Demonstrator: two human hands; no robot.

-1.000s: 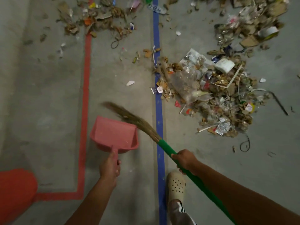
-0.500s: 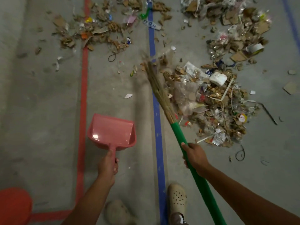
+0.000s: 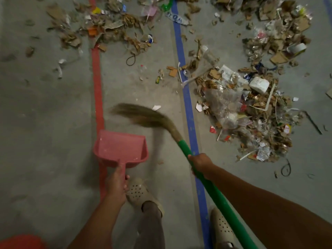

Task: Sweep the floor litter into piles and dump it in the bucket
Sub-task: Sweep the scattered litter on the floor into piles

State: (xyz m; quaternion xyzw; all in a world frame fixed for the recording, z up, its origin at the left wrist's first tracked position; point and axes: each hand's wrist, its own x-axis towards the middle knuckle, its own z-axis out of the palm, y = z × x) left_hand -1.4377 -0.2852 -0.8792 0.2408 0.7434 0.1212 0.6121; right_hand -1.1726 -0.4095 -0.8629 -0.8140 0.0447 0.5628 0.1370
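My left hand [image 3: 116,184] grips the handle of a pink dustpan [image 3: 121,150], held low over the red floor line. My right hand [image 3: 200,163] grips the green handle of a grass broom [image 3: 213,193]; its blurred bristles [image 3: 143,115] curve left above the dustpan. A big pile of litter [image 3: 251,112] with cardboard scraps, clear plastic and a white block lies right of the blue line. More litter [image 3: 111,27] is spread at the top left, and another heap [image 3: 280,29] at the top right. An orange bucket rim [image 3: 21,241] shows at the bottom left corner.
A red tape line [image 3: 98,90] and a blue tape line [image 3: 188,105] run along the grey concrete floor. My feet in beige perforated clogs [image 3: 142,193] stand between and on the lines. Loose scraps [image 3: 172,71] lie around the blue line; a black loop [image 3: 285,168] lies right.
The broom swung from the pile's left edge back to the left, bristles now above the dustpan. I stepped forward; the dustpan sits over the red line and the left foot has come up.
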